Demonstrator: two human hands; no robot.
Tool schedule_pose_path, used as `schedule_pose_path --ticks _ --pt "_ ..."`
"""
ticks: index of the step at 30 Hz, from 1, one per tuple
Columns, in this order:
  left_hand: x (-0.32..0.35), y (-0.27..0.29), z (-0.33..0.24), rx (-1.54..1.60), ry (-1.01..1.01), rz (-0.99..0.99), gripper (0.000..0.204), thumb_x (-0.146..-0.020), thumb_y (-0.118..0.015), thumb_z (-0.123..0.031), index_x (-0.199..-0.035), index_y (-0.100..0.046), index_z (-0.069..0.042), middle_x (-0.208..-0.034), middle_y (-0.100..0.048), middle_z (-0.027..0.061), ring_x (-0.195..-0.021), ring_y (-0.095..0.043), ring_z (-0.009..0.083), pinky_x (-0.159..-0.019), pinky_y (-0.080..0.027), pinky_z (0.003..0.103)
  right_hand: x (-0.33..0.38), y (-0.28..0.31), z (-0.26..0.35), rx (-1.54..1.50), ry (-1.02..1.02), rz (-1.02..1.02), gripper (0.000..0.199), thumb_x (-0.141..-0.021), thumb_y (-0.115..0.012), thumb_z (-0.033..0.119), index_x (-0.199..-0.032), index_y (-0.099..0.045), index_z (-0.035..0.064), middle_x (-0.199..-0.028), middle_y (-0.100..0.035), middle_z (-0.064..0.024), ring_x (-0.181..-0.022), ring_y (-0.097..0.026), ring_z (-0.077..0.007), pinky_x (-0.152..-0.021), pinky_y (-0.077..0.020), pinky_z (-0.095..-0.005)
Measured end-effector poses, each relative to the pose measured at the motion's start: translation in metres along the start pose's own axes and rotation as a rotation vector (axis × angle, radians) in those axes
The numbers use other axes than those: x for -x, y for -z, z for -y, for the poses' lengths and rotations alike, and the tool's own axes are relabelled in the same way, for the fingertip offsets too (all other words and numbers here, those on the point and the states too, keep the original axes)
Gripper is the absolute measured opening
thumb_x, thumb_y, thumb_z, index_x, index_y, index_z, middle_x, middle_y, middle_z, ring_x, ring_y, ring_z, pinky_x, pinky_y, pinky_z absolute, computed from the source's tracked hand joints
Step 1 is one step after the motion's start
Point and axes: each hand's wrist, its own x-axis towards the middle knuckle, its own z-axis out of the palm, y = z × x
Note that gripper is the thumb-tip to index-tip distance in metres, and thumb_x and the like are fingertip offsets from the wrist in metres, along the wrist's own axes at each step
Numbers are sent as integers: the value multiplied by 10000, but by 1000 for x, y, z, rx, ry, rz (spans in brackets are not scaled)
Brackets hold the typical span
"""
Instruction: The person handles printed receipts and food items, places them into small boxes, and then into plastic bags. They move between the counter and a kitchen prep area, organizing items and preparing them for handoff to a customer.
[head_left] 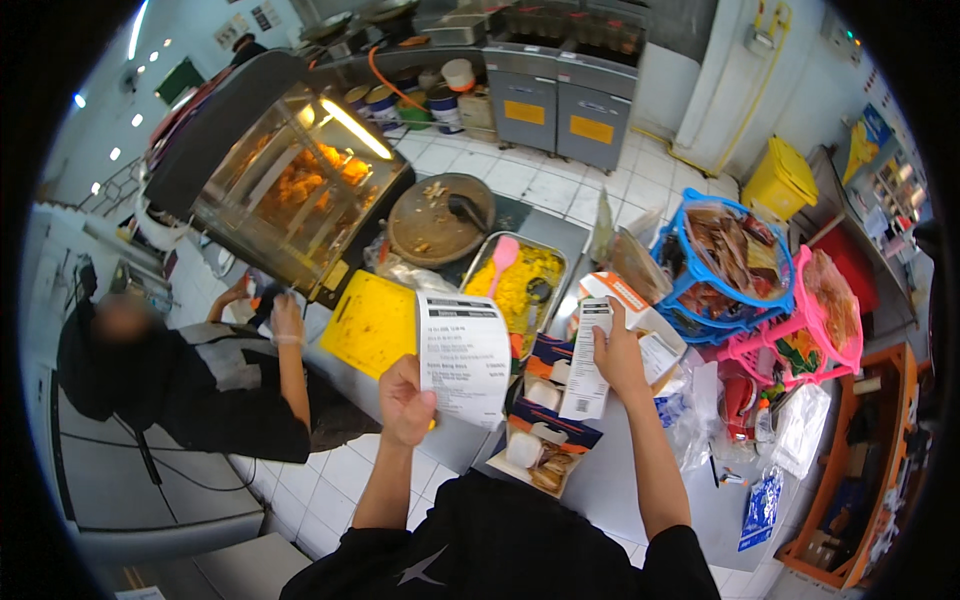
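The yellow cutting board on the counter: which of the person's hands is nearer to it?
Left. The left hand, holding a wide receipt, is just below the yellow cutting board; the right hand, holding a narrow receipt, is farther right.

Bright, even indoor light; the warmer lamp (pixel 355 128) glares; edges bend, perhaps slightly soft.

Steel counter (pixel 640 500), yellow cutting board (pixel 372 322), rice tray (pixel 520 285), open food box (pixel 545 440)

White paper receipts (pixel 463 358) (pixel 586 362) above an open blue-orange food box (pixel 548 430).
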Motion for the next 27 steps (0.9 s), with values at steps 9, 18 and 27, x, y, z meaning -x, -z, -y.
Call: schedule_pose_path --ticks 9,18,27 --pt "32 18 -42 366 82 -90 284 -871 -732 -128 -734 -486 -88 -967 -716 121 -935 -683 204 -834 -552 349 67 16 110 -66 276 -289 443 -931 -684 229 -1277 -554 -15 -1152 -585 -180 -1038 -620 -310 -850 -500 -392" --pt "33 12 -29 -111 210 -40 236 -950 -658 -166 -825 -474 -88 -824 -446 -28 -756 -410 62 -661 -345 229 110 -38 195 -1029 258 106 352 -1019 -578 60 -1366 -545 7 -1064 -684 -19 -901 -615 -65 -809 -506 -247" --pt "111 75 70 -818 300 -135 340 -963 -609 -290 -1132 -522 -8 -983 -624 237 -889 -638 403 -769 -506 477 -35 -124 51 191 107 -48 759 -810 -740 199 -1428 -400 -83 -1403 -497 -314 -1326 -483 -434 -1132 -370 -456"
